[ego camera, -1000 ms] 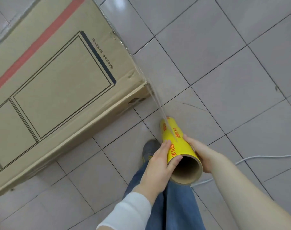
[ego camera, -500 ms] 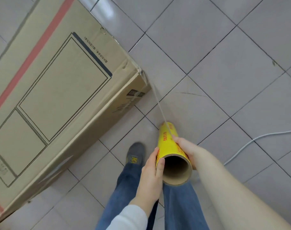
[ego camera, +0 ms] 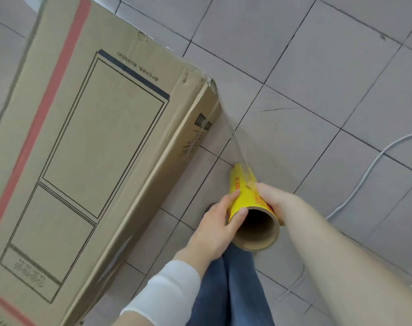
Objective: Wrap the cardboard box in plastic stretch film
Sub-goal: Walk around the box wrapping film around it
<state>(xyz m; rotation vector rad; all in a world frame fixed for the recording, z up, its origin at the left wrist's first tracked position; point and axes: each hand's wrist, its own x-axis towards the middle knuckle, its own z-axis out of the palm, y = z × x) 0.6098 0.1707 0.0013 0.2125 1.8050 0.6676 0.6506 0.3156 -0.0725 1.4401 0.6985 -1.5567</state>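
A big cardboard box (ego camera: pixel 101 142) with a red stripe and black printed rectangles fills the left of the view, standing on the tiled floor. A yellow roll of stretch film (ego camera: pixel 246 194) on a brown cardboard core is held upright just right of the box. My left hand (ego camera: pixel 218 228) grips its left side and my right hand (ego camera: pixel 274 200) grips its right side. A taut strip of clear film (ego camera: pixel 235 142) runs from the roll up to the box's near right corner (ego camera: pixel 210 82), where it clings.
Grey floor tiles (ego camera: pixel 318 78) with dark grout spread to the right. A white cable (ego camera: pixel 374 165) snakes across the tiles at the right. My blue jeans (ego camera: pixel 228 290) and a grey shoe (ego camera: pixel 208 207) are below the roll.
The view has shifted around the box's corner, so the narrow side face shows more. Both hands have carried the roll along that side, and the film between roll and corner stays taut.
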